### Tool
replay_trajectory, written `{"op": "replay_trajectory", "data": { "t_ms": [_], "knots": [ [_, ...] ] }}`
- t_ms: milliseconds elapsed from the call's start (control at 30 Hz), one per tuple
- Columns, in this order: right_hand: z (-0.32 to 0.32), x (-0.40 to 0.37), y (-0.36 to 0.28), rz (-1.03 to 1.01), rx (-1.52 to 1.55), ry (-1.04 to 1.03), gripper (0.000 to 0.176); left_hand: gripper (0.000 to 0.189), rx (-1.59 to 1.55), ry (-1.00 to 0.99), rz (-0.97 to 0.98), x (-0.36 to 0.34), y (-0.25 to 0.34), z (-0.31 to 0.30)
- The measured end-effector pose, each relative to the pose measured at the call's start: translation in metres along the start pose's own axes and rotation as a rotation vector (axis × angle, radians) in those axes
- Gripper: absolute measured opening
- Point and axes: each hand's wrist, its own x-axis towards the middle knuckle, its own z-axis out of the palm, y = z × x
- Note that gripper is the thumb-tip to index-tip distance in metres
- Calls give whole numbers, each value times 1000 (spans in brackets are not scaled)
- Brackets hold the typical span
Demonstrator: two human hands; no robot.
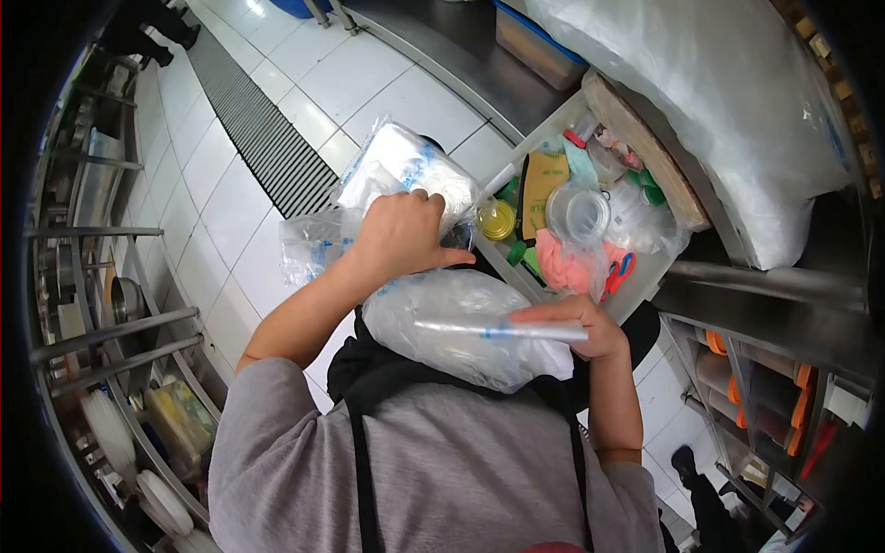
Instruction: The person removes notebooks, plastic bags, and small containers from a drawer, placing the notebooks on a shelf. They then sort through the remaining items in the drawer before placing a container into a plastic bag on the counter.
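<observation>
Just ahead of the right hand (590, 330), a pale open bin (659, 276) is holding a clear round tub (579, 214), a yellow-lidded jar (496, 219) and pink plastic (560, 260). Between that and the left hand (406, 230), slightly nearer the body, the lap (348, 370) is carrying a clear plastic bundle (433, 300).

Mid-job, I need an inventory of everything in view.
Lap bag: 1, translucent, on lap
Plastic roll: 1, clear, above lap bag
Wrapped package: 1, white, beyond lap bag
Bin: 1, whitish, front right
Round lid: 1, yellow, bin
Round container: 1, clear, bin
Bundle: 1, pink, bin
Looped handle: 1, red, bin
Other bin items: several, mixed colours, overlapping
Tub: 1, blue-lidded, top
Large bag: 1, translucent, upper right
Floor grate: 1, dark, upper left
Racks: 2, metallic, left and right
Others' legs: two spots, black, upper left, lower right
Shirt: 1, grey, bottom
Left hand: 1, bare, at package
Right hand: 1, bare, gripping roll
</observation>
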Motion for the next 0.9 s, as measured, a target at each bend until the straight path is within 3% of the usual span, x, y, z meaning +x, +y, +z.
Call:
{"op": "replay_trajectory", "data": {
  "t_ms": [67, 133, 200, 267, 300, 367, 400, 433, 500, 533, 633, 733, 833, 900],
  "knots": [
    [9, 0, 0, 24, -81, 78, 33, 59, -51, -40, -41, -3, 4, -5],
    [18, 0, 7, 149, 108, 343, 36, 54, -52, 10, 10, -8, 7, -5],
    [15, 2, 19, 225, 126, 378, 36, 48, -52, 65, 62, -9, 7, -1],
    [8, 3, 23, 350, 122, 456, 36, 23, 17, 28, 61, -6, 2, 6],
    [5, 4, 19, 348, 122, 454, 36, 23, 20, 29, 60, -7, 0, 4],
    [0, 7, 6, 268, 331, 810, 31, 7, -426, 299, -52, -11, -2, -8],
    [-9, 7, 6, 359, 385, 900, 28, 19, -458, 318, -56, -15, -2, -16],
    [-11, 8, 10, 224, 528, 890, 28, 19, -457, 318, -58, -17, -7, -14],
    [-6, 10, 20, 139, 655, 874, 30, 30, -252, 344, 57, -21, -14, -10],
    [-2, 13, 21, 137, 657, 871, 30, 40, -137, 273, 18, -22, -13, -10],
    [11, 25, 16, 135, 696, 791, 35, 49, -142, 267, -46, -19, -3, -15],
    [3, 37, 21, 74, 808, 644, 42, 54, -265, 160, 13, -26, 6, -38],
    [-2, 46, 20, 154, 807, 769, 35, 59, -312, 162, 91, -33, 8, -37],
    [5, 57, 13, 52, 909, 792, 32, 62, -267, 166, 32, -41, 15, -39]
  ]
}}
